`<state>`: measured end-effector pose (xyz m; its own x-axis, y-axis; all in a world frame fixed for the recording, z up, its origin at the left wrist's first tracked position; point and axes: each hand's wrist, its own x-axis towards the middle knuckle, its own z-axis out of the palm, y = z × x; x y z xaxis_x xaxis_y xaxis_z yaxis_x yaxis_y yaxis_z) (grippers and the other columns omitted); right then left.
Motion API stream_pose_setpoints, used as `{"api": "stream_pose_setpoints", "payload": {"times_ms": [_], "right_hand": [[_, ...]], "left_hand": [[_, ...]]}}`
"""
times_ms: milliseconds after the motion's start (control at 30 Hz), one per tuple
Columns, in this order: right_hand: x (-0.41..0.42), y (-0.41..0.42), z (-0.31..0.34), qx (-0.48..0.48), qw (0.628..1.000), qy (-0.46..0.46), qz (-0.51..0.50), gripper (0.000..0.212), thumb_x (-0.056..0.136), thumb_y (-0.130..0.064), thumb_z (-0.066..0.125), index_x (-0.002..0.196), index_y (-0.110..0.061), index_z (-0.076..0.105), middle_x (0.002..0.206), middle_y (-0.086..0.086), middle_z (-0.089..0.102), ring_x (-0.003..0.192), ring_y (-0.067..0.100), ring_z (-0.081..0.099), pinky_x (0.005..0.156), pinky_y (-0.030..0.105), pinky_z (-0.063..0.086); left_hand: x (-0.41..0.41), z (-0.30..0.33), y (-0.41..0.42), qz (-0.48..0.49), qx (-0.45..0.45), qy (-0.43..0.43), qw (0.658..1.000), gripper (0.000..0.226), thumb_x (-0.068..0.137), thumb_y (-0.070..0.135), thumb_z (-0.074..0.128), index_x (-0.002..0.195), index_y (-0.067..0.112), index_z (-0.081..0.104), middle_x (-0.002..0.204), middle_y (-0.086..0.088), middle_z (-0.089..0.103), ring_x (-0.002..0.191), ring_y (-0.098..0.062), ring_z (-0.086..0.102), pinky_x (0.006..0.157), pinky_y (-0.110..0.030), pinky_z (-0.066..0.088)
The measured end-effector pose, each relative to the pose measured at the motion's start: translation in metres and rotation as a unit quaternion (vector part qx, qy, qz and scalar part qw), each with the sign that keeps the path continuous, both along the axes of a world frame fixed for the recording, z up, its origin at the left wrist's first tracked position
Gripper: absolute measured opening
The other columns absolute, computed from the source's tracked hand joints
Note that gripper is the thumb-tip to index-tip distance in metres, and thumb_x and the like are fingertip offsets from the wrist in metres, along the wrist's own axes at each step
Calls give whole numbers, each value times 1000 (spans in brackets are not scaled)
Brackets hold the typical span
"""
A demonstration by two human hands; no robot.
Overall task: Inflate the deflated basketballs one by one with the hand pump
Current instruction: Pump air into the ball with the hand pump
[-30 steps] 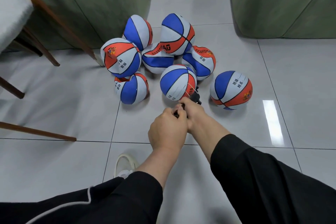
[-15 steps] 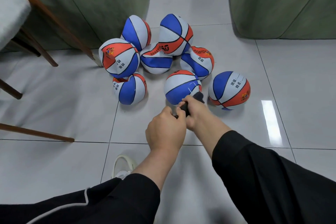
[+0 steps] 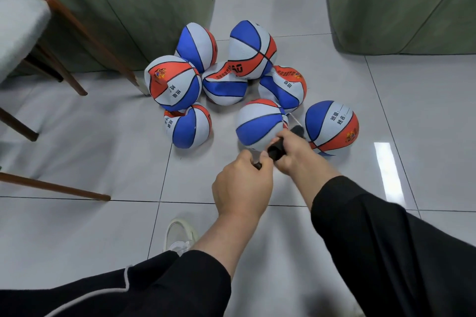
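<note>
A pale tiled floor (image 3: 77,226) runs between two green sofas (image 3: 128,20), with a wooden chair (image 3: 31,33) at the left edge. Eight red, white and blue balls cluster on the tiles in front of the sofas, most of them dented and slack. The nearest ball (image 3: 260,123) sits just ahead of both hands and looks the roundest of the middle group; another ball (image 3: 332,127) lies close to its right, apart from the pile. A black pump (image 3: 277,150) angles up toward the nearest ball, and a thin pale hose or needle (image 3: 293,119) shows at the ball's right side, too small to tell which. The right hand (image 3: 293,152) has its fingers wrapped round the pump's barrel. The left hand (image 3: 242,185) is clenched round the pump's near end, of which only a dark bit (image 3: 257,165) shows between the knuckles. Both arms wear black sleeves (image 3: 386,252), and a white shoe (image 3: 180,237) rests on the floor below the left wrist.
</note>
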<state>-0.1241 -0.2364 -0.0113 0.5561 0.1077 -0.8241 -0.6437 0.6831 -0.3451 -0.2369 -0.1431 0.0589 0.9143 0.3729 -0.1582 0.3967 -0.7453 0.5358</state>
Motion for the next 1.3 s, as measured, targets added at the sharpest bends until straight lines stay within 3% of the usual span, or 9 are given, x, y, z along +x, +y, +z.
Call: {"api": "stream_pose_setpoints", "payload": {"times_ms": [100, 300, 467, 667, 800, 933, 1100, 1200, 1300], "right_hand": [[4, -12, -3, -8, 1000, 15, -16, 3, 97, -6, 57, 97, -8, 56, 61, 4, 51, 41, 13, 47, 46, 24, 50], [-9, 11, -1, 20, 1000, 18, -15, 14, 94, -2, 53, 82, -9, 51, 55, 1, 47, 47, 12, 44, 59, 25, 49], [-27, 35, 17, 10, 1000, -12, 19, 25, 95, -2, 50, 72, -10, 44, 51, 2, 44, 47, 15, 42, 46, 21, 45], [-31, 31, 20, -18, 999, -17, 33, 16, 91, 1, 52, 79, -8, 48, 61, 5, 43, 50, 16, 42, 46, 25, 47], [-39, 28, 8, -33, 999, -9, 36, 6, 91, 1, 52, 90, -3, 54, 55, 6, 47, 47, 18, 44, 48, 29, 47], [-38, 11, -5, -87, 995, -9, 49, 4, 94, -5, 55, 92, -3, 57, 57, 6, 55, 51, 19, 53, 58, 35, 53], [-28, -12, -10, -211, 973, -54, 72, 6, 91, -8, 59, 96, -8, 56, 63, 7, 55, 49, 19, 54, 53, 32, 52], [-20, -25, -12, -258, 960, -78, 77, 8, 91, -7, 61, 96, -7, 55, 69, 9, 53, 51, 18, 52, 53, 31, 50], [-13, -31, -17, -234, 964, -100, 81, 8, 92, -6, 60, 97, -7, 54, 72, 9, 52, 51, 17, 49, 52, 29, 47]], "left_hand": [[-5, 5, -1, -10, 6, -5, 1000, 44, 101, 50, 47, 67, 24, 33, 61, 5, 47, 64, -25, 47, 57, -34, 32], [8, -2, 3, 11, 14, 0, 1000, 43, 101, 46, 45, 67, 23, 33, 61, 5, 45, 67, -27, 47, 55, -34, 27], [14, -13, 3, 45, 15, -8, 999, 44, 103, 47, 44, 67, 23, 36, 61, 4, 48, 68, -28, 51, 57, -33, 31], [13, -25, 2, 38, 0, -13, 999, 46, 103, 51, 44, 68, 22, 39, 62, 2, 52, 67, -27, 52, 56, -32, 33], [7, -33, 5, 16, -4, 33, 999, 49, 101, 60, 40, 73, 21, 45, 69, 0, 60, 72, -28, 58, 59, -34, 44], [4, -36, 1, -43, -5, 95, 995, 54, 96, 75, 32, 97, 24, 49, 89, 3, 65, 85, -25, 61, 69, -35, 47], [34, -39, 8, 8, -118, -11, 993, 55, 102, 60, 44, 146, 27, 42, 140, -2, 52, 124, -24, 56, 92, -35, 47], [82, -46, 24, -28, -85, 3, 996, 66, 100, 44, 61, 156, 23, 32, 150, -8, 45, 135, -29, 48, 100, -41, 46], [132, -60, 36, -112, -16, 52, 992, 87, 92, 45, 72, 161, 24, 23, 158, -9, 35, 142, -33, 39, 110, -49, 43]]}}
